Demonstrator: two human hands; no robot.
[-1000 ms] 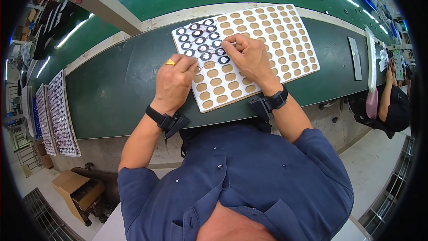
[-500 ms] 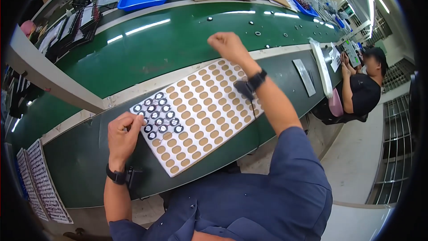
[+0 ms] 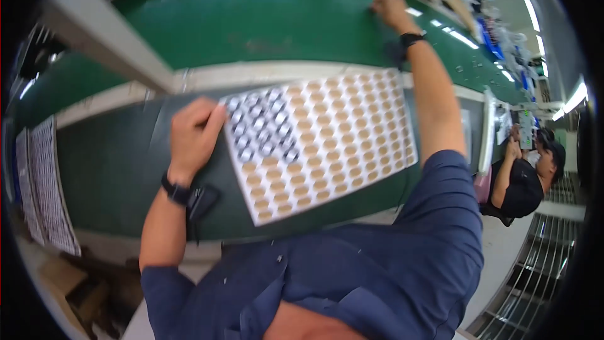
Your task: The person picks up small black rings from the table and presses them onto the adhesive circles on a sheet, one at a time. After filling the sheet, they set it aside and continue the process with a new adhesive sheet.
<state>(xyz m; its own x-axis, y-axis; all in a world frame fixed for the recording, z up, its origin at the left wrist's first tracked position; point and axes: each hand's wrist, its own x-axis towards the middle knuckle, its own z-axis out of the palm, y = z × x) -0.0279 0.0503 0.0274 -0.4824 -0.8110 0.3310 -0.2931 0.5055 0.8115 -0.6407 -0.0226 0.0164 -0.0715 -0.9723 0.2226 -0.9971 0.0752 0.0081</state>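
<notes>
A white board (image 3: 262, 216) with rows of tan oval recesses lies on the dark green bench. Round black parts with pale centres (image 3: 258, 126) fill several recesses at its upper left. My left hand (image 3: 194, 133) is closed beside the board's upper left edge, thumb against the curled fingers. What those fingers hold, if anything, is hidden. Stretched out past the board's far right corner, my right hand (image 3: 392, 14) is over the green belt surface (image 3: 283, 25). Its fingers are bunched together and slightly blurred; anything between them is too small to make out.
A grey post (image 3: 107, 25) rises at the upper left. Filled boards (image 3: 53, 182) stand at the far left edge. A person in black (image 3: 522, 179) sits at the right, beside a long white strip (image 3: 487, 132). Bags and blue bins line the far right.
My right hand has reached farther out and to the right over the green surface. My left hand stays at the board's corner. The whole view has turned, and the blue tray is out of sight.
</notes>
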